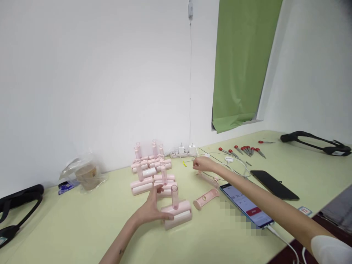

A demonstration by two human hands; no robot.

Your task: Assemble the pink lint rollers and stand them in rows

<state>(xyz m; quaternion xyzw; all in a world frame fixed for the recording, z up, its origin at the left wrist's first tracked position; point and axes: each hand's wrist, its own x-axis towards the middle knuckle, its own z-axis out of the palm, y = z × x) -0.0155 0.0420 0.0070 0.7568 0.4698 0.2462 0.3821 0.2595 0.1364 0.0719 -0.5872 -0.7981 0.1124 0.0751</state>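
Note:
My left hand (151, 209) is spread around the left end of a pink lint roller (177, 216), its thumb against the white roll. That roller's short translucent handle points up. The fingertips reach toward another pink lint roller (164, 178) just behind. My right hand (204, 164) is closed, fingers curled, above the near end of a pink plastic piece (208, 179); what the fingers pinch, if anything, is hidden. Nearer me, a curved pink cover (206, 199) with a small ring-shaped hole lies between the front roller and the phone.
Several more lint rollers (141, 186) stand behind. A lit phone (246, 205), a dark phone (274, 185), cables and red-tipped tools (249, 149) lie right. A power strip (181, 152) runs along the wall. A bagged cup (88, 176) and black headgear (24, 200) are left.

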